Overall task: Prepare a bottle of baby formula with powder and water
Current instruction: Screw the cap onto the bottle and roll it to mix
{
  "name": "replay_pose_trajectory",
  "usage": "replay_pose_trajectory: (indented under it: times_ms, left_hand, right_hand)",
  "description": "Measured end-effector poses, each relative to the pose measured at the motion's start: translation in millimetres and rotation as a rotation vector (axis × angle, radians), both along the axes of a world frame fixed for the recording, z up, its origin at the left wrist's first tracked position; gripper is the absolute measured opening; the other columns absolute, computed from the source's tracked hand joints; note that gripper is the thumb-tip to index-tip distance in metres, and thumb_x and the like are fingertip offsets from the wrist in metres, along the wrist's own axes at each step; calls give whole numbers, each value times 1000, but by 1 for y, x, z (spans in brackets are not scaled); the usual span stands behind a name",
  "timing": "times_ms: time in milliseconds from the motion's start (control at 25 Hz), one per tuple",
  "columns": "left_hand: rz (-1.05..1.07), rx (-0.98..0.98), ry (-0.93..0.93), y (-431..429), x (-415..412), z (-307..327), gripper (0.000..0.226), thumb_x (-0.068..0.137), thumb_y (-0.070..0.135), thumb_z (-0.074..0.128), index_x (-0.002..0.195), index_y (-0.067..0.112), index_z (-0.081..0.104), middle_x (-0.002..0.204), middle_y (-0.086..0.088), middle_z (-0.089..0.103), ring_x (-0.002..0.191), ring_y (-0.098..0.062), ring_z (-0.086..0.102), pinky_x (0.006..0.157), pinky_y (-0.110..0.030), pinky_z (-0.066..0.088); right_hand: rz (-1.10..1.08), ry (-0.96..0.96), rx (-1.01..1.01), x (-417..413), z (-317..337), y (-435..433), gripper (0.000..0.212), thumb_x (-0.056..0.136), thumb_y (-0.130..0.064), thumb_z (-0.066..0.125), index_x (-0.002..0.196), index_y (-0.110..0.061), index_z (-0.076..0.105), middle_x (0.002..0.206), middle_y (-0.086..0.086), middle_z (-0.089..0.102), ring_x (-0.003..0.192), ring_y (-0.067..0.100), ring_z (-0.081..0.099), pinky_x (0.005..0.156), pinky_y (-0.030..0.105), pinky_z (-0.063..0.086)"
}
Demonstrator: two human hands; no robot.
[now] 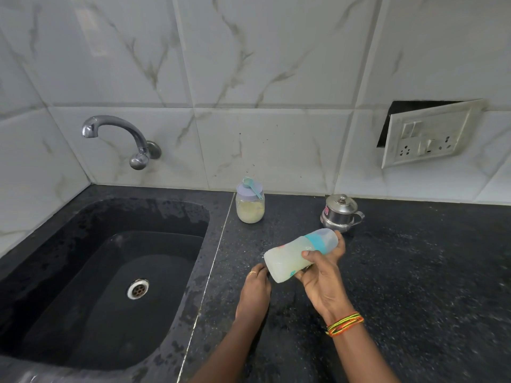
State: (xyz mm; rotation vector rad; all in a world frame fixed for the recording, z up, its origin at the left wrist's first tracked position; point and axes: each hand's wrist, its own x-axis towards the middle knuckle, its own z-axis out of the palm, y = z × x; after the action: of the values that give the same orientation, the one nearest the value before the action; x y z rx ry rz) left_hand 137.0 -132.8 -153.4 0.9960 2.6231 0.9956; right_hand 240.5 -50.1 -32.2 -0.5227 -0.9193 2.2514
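Milky-white bottle (287,261), print blurred, gripped tilted in your right hand (323,283); left hand (255,291) rests on the counter (414,272), fingers relaxed.

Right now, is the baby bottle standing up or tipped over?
Tipped. The baby bottle lies almost sideways in the right hand, its capped blue end pointing toward the steel pot.

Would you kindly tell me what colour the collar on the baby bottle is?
The collar is teal, clearest in the head view.
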Motion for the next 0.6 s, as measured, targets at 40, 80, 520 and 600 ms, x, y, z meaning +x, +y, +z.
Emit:
replay_pose_trajectory:
  times_ms: [40,80,520,600]
  left_hand:
    - [-2,6,3,0,0,0,40,95,8,42,135,11,46,139,-3,46,125,-15,46,106,-28,40]
    - [-3,14,-1,-1,0,0,40,95,8,43,134,11,47,137,-3,47,124,-14,47,104,-28,41]
    - [-8,0,-7,-4,4,8,38,96,7,40,134,9,46,143,-4,41,131,-17,40,111,-29,33]
    - [-19,33,-43,-5,4,9,35,95,7,41,129,10,50,139,-9,45,129,-24,42,108,-36,37]
  right_hand:
    - [25,19,13,1,1,0,85,83,21,41,137,-42,22,110,7,48,93,24,58,62,39,59]
    - [47,36,28,3,2,1,90,81,25,40,137,-43,22,110,7,48,93,24,58,64,40,59]
    - [-161,46,81,6,-9,14,85,68,17,63,120,-46,41,117,2,53,102,21,59,69,37,60]
    - [-171,28,-10,7,-17,17,80,78,20,53,128,-40,35,115,5,55,102,22,59,69,40,60]
